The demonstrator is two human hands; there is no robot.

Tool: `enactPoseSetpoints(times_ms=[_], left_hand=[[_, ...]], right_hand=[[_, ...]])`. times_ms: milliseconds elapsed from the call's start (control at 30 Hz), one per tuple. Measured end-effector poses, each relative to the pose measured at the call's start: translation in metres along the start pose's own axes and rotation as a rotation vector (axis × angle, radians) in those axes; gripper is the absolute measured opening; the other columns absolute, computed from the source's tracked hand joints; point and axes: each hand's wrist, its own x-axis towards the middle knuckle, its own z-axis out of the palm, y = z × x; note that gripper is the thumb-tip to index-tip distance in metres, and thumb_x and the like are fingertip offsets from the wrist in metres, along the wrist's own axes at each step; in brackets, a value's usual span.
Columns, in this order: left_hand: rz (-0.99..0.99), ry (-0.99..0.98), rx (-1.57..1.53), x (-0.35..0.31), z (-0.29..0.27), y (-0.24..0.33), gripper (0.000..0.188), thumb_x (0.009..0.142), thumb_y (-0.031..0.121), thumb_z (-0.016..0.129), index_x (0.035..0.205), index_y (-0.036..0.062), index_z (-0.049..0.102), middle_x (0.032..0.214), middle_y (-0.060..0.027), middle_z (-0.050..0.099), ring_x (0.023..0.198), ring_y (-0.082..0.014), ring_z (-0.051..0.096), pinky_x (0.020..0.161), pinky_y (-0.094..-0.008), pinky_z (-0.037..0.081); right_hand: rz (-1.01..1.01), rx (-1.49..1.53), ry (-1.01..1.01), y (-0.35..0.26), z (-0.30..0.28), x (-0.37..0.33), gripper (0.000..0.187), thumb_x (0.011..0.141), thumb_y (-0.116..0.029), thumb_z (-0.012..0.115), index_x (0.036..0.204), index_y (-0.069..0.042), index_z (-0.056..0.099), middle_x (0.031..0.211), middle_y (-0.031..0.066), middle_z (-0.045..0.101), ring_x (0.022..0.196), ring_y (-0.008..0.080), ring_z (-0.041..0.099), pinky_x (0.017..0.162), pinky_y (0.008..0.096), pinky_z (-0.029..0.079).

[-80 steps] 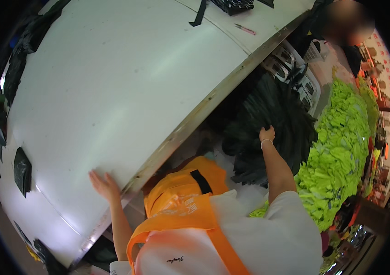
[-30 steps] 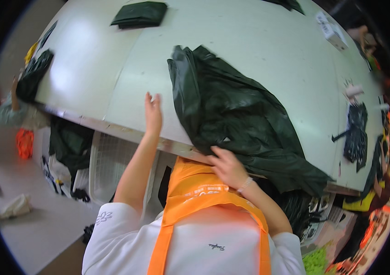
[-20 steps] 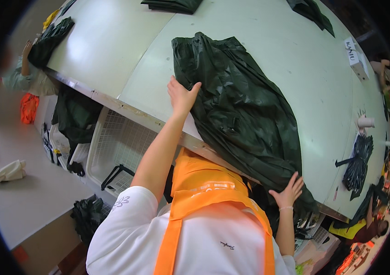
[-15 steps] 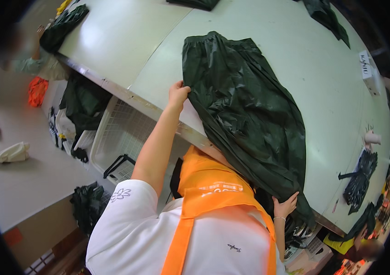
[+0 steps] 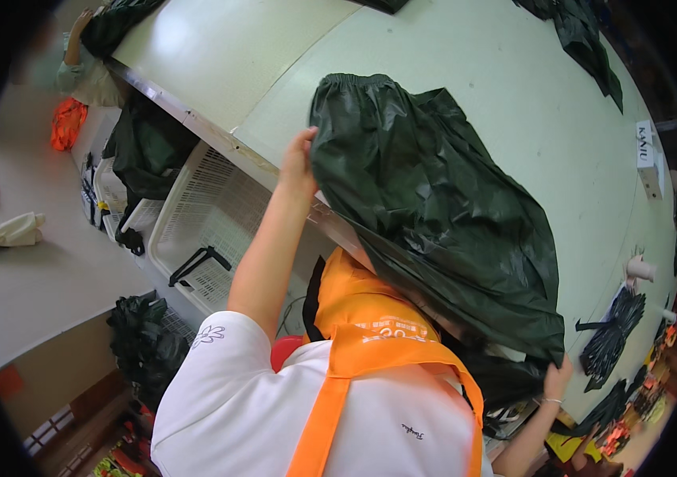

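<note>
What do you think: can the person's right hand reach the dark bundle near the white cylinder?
Probably yes: the dark bundle lies close by, nothing visible blocking it, though the right hand grips the dark green garment and may need to let go first.

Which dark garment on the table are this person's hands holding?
The dark green garment with the gathered waistband: the left hand grips its side, the right hand its lower corner. Neither touches the other garments.

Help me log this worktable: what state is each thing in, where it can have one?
Dark green elastic-waist garment, wrinkled, waistband gathered
Left hand, gripping the garment near its waistband
Right hand, gripping the garment's lower end
White plastic basket, open-topped
Orange apron, worn
Dark bundle, gathered into folds
Cream cloth, bunched up
</note>
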Motion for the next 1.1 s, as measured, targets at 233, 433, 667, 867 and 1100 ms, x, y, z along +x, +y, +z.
enactPoseSetpoints(times_ms=[233, 433, 667, 867, 1100], left_hand=[[0.972, -0.017, 0.282, -0.071, 0.164, 0.096, 0.015, 0.090, 0.016, 0.055, 0.096, 0.0025, 0.058, 0.087, -0.0083, 0.061, 0.073, -0.0161, 0.061, 0.065, -0.0296, 0.051], [1.177, 0.097, 1.161, 0.108, 0.152, 0.067, 0.038, 0.081, 0.032, 0.064, 0.102, 0.0004, 0.058, 0.083, -0.0137, 0.064, 0.079, -0.0283, 0.063, 0.068, -0.0344, 0.049], [0.830, 0.399, 2.004, 0.021, 0.021, -0.060, 0.077, 0.073, 0.045, 0.067, 0.133, 0.0057, 0.039, 0.140, -0.0186, 0.034, 0.132, -0.0349, 0.027, 0.107, -0.0512, 0.019], [0.551, 0.383, 2.169, -0.028, 0.004, -0.095, 0.085, 0.073, 0.050, 0.067, 0.143, 0.0182, 0.029, 0.150, -0.0147, 0.019, 0.139, -0.0330, 0.014, 0.105, -0.0618, 0.013], [0.597, 0.357, 2.225, 0.000, -0.052, -0.065, 0.086, 0.072, 0.057, 0.064, 0.143, 0.0235, 0.028, 0.151, -0.0073, 0.019, 0.139, -0.0284, 0.016, 0.105, -0.0622, 0.014]], right_hand=[[0.140, 0.248, -0.343, -0.061, -0.130, 0.035, 0.032, 0.054, 0.000, 0.047, 0.083, 0.005, 0.058, 0.070, 0.0014, 0.056, 0.065, 0.0106, 0.049, 0.063, 0.0253, 0.042], [-0.007, -0.183, -0.275, -0.016, -0.059, 0.157, 0.044, 0.080, -0.022, 0.066, 0.116, 0.001, 0.055, 0.102, 0.0145, 0.064, 0.090, 0.0226, 0.061, 0.084, 0.0334, 0.047], [-0.193, -0.298, -0.186, -0.047, 0.120, 0.060, 0.089, 0.072, -0.033, 0.073, 0.143, -0.009, 0.025, 0.145, 0.0262, 0.022, 0.132, 0.0417, 0.025, 0.107, 0.0470, 0.024], [0.141, -0.244, 0.051, -0.024, 0.133, 0.003, 0.110, 0.063, -0.024, 0.081, 0.146, -0.006, 0.011, 0.146, 0.0265, 0.020, 0.132, 0.0425, 0.025, 0.108, 0.0463, 0.023], [0.406, -0.382, -0.084, 0.076, 0.081, 0.007, 0.040, 0.073, 0.002, 0.058, 0.113, 0.001, 0.058, 0.111, 0.0234, 0.058, 0.105, 0.0387, 0.054, 0.091, 0.0418, 0.044]])
